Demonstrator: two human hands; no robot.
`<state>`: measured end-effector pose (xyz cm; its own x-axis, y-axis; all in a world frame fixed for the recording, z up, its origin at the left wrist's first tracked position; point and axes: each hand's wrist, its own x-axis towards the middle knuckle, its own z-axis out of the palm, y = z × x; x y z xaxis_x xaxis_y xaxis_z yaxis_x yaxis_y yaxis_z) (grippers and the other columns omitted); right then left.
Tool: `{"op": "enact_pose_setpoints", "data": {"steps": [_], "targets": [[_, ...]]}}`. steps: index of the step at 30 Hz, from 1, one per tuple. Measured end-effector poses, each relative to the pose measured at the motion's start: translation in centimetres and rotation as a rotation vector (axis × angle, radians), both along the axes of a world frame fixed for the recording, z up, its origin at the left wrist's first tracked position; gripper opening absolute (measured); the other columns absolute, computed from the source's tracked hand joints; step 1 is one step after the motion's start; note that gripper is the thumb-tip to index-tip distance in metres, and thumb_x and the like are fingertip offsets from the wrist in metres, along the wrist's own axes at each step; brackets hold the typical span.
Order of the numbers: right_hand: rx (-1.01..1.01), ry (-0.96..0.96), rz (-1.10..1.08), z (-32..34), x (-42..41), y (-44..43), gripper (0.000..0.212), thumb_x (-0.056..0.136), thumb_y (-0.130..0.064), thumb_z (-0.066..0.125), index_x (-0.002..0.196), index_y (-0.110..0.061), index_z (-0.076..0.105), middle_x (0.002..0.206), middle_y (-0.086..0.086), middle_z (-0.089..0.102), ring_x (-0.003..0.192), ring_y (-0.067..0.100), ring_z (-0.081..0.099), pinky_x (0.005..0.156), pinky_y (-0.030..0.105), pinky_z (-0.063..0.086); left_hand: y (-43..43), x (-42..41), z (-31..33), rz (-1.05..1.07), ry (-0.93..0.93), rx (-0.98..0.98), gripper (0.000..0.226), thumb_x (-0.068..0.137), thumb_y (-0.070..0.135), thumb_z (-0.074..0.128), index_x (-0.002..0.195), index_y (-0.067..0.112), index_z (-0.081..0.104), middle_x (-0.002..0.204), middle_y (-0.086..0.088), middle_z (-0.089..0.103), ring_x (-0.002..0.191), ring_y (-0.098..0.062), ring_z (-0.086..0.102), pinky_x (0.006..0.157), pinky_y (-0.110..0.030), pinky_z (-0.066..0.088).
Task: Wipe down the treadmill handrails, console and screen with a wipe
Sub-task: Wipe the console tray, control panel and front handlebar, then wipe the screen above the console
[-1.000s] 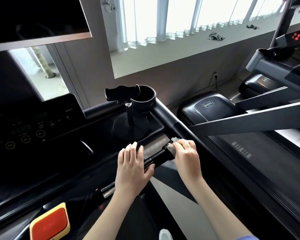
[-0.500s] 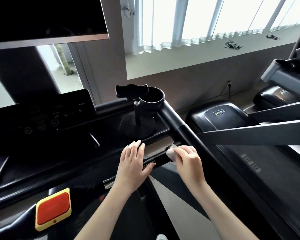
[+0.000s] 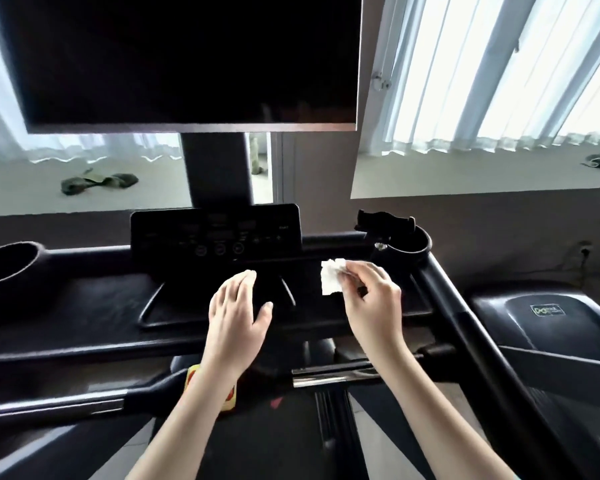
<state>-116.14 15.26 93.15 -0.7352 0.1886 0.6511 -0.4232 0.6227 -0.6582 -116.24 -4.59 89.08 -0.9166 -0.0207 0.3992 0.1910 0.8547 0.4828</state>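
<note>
My right hand (image 3: 371,296) pinches a small white wipe (image 3: 331,280) and holds it in the air over the right part of the black console tray (image 3: 101,306). My left hand (image 3: 239,310) hovers over the tray's middle, fingers straight and loosely spread, holding nothing. Behind both hands stands the dark control panel (image 3: 215,232) with round buttons. Above it hangs the big black screen (image 3: 187,60). The right handrail (image 3: 465,327) runs from the right cup holder toward me. A chrome grip bar (image 3: 333,374) lies below my right wrist.
A phone clamp (image 3: 385,221) on a stand sits beside the right cup holder (image 3: 413,249). Another cup holder (image 3: 7,265) is at far left. A yellow-and-red stop button (image 3: 229,393) peeks out under my left forearm. A second treadmill (image 3: 548,313) stands at the right.
Both hands left the chrome grip bar and rose over the console tray. My right hand lifted the wipe off the bar. The view swung left and up, bringing the screen in front.
</note>
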Motion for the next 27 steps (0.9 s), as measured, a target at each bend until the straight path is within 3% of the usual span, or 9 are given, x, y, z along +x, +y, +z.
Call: {"op": "enact_pose_setpoints", "data": {"steps": [4,8,10,16,23,27], "targets": [[-0.035,0.031,0.065,2.1,-2.3,-5.3,0.012,0.086,-0.002,0.068,0.096,-0.005,0.074,0.091,-0.019,0.06,0.09,0.015,0.064,0.083,0.028,0.05,-5.5,-0.7,2.7,0.086,0.024,0.023,0.053,0.09,0.018,0.065,0.137,0.004,0.048,0.139,-0.009,0.05,0.133,-0.026,0.041,0.111,-0.039,0.026],[-0.061,0.047,0.084,3.8,-4.7,-11.3,0.009,0.088,-0.008,0.068,0.093,-0.01,0.075,0.087,-0.011,0.068,0.084,0.012,0.061,0.078,0.009,0.041,-11.6,-1.4,5.5,0.141,0.054,0.023,0.052,0.093,0.024,0.06,0.141,0.007,0.044,0.143,-0.005,0.046,0.136,-0.022,0.036,0.113,-0.037,0.021],[-0.073,0.05,0.088,4.6,-5.8,-14.3,0.008,0.088,-0.01,0.068,0.093,-0.012,0.075,0.085,-0.012,0.067,0.085,0.012,0.06,0.077,0.006,0.038,-14.5,-1.9,6.8,0.157,0.061,0.013,0.052,0.096,0.027,0.055,0.143,0.01,0.041,0.146,-0.002,0.043,0.138,-0.019,0.032,0.114,-0.035,0.018],[-0.133,0.072,0.182,7.1,-8.3,-20.7,0.008,0.088,-0.016,0.068,0.092,-0.015,0.075,0.078,-0.023,0.059,0.08,0.009,0.061,0.077,0.029,0.05,-20.5,-3.6,10.0,0.216,0.083,-0.011,0.053,0.098,0.03,0.05,0.145,0.012,0.037,0.148,-0.002,0.039,0.139,-0.018,0.028,0.114,-0.036,0.017],[-0.191,0.04,0.373,10.0,-12.4,-25.2,0.007,0.088,-0.027,0.069,0.092,-0.025,0.074,0.081,-0.02,0.065,0.081,0.003,0.061,0.074,0.019,0.047,-23.6,-7.0,13.4,0.262,0.126,-0.002,0.054,0.099,0.033,0.047,0.147,0.013,0.033,0.15,-0.001,0.036,0.138,-0.019,0.03,0.115,-0.039,0.017],[-0.127,0.112,0.402,12.1,-15.5,-27.2,0.011,0.089,-0.021,0.068,0.099,-0.021,0.073,0.088,-0.022,0.066,0.084,0.006,0.063,0.077,0.027,0.053,-24.6,-9.5,15.6,0.321,0.161,0.032,0.054,0.098,0.032,0.049,0.147,0.014,0.034,0.15,-0.001,0.036,0.137,-0.019,0.031,0.112,-0.039,0.02]]}}
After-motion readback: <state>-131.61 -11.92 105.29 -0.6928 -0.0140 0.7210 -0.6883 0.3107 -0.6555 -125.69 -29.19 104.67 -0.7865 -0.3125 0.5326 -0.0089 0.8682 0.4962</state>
